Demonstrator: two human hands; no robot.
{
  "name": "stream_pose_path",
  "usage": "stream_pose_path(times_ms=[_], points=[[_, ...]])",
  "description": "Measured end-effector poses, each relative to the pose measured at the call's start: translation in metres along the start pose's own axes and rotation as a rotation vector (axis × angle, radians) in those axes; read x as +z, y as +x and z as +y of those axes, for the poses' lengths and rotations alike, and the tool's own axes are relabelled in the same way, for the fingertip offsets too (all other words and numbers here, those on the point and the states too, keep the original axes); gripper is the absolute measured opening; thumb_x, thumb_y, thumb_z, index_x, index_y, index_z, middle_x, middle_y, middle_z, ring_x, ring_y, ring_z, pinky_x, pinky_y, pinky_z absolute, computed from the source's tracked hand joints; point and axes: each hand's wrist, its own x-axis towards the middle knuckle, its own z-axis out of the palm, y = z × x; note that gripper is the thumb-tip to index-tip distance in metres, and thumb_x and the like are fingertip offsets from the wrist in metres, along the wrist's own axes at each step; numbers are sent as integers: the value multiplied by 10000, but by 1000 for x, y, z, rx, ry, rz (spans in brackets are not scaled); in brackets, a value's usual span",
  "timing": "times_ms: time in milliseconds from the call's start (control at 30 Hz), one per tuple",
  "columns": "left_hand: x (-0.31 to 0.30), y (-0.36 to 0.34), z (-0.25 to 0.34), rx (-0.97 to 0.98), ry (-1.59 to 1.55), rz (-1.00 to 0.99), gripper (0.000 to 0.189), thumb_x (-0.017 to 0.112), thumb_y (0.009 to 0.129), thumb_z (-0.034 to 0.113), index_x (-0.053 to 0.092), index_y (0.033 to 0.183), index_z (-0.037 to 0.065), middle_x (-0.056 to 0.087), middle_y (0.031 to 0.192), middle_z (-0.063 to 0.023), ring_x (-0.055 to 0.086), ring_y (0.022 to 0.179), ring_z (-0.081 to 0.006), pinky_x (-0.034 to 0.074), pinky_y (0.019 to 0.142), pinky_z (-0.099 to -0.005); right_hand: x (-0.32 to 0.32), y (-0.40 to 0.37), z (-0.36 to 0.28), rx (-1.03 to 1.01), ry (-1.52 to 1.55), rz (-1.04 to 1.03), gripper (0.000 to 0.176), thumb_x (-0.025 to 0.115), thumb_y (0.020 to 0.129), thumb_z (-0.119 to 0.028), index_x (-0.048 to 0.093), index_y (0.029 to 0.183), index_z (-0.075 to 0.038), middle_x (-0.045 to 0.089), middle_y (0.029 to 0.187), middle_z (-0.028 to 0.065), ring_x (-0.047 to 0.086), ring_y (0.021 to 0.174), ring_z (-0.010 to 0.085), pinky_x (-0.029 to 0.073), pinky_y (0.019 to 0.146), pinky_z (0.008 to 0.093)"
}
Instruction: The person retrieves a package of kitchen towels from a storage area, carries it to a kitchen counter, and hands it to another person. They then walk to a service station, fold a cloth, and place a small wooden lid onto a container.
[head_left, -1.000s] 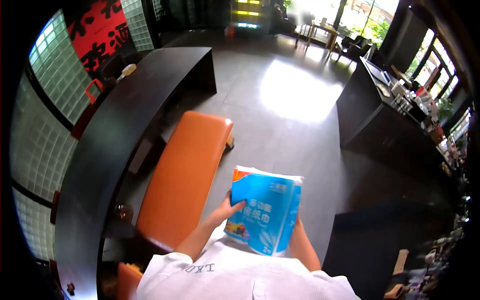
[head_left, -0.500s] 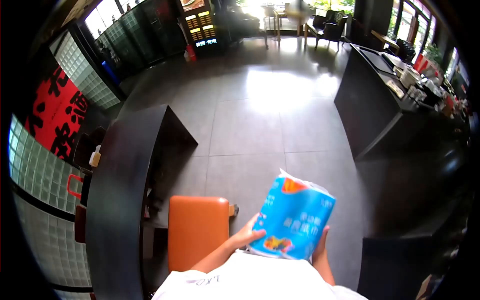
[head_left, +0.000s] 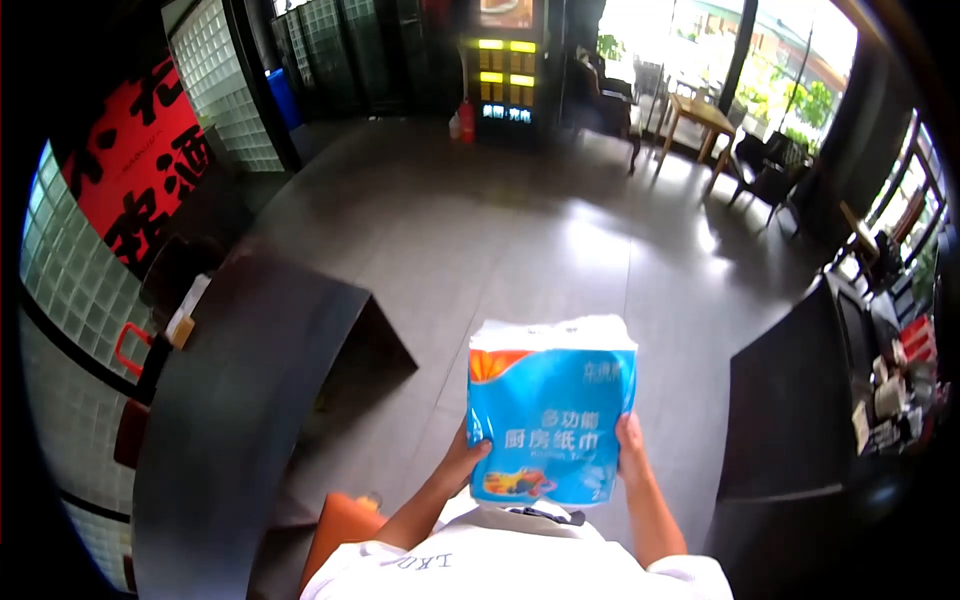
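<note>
In front of the person's waist: a blue plastic-wrapped pack of kitchen paper towels (head_left: 550, 400), held off the floor (head_left: 540, 240), its lower edge by the white shirt (head_left: 540, 560).
Long axis of the pack: running up and down the view, from the waist outward, with hardly any sideways lean.
Facing: printed front turned up toward the head camera, lettering upright for the wearer, the pale top end pointing away from the body.
Left hand (head_left: 468, 455): grasping the pack's left edge low down, thumb laid over the front; the fingers behind are hidden.
Right hand (head_left: 630, 445): grasping the right edge at about the same height; its fingers behind the pack cannot be seen.
Pack writing: white 多功能 above 厨房纸巾, small English beneath that seems to read "Kitchen Towel", and a "2" at the lower right corner; the upper-right brand mark is too blurred to read surely.
Pack artwork: an orange patch at the upper left, a food picture at the bottom.
Shirt lettering: what looks like "LKO", the rest unclear.
Red banner (head_left: 135, 140): large black brush characters, 酒 and 欢 among them.
Charging cabinet (head_left: 505, 75): a lit sign, apparently 美团·充电.
Left side: a dark desk (head_left: 240, 370) and an orange seat (head_left: 345, 530).
</note>
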Motion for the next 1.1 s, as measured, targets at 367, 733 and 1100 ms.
stream_pose_path(times_ms=[367, 733, 1100], points=[[-126, 241, 177, -56, 174, 133, 981, 668, 742, 553, 173, 1400, 19, 395, 1345, -192, 440, 1215, -315, 407, 984, -405, 67, 317, -26, 8, 45, 135, 594, 438, 919, -498, 445, 1223, 12, 576, 1131, 130, 585, 960, 213, 502, 816, 364], [-333, 454, 292, 37, 62, 621, 667, 613, 846, 427, 424, 1246, -72, 597, 1139, -146, 597, 1000, -210, 497, 875, -327, 185, 716, 12, 425, 180, -247, 712, 534, 880, -445, 227, 1406, -78, 383, 1366, 157, 471, 1163, 284, 442, 934, 427], [-589, 535, 393, 290, -329, 1149, 797, 640, 812, 466, 302, 1358, -6, 481, 1287, -167, 518, 1135, -260, 454, 934, -372, 481, 1038, 89, 406, -144, -738, 473, 608, 881, -204, 427, 1263, 8, 585, 1104, 109, 571, 978, 193, 473, 863, 334]])
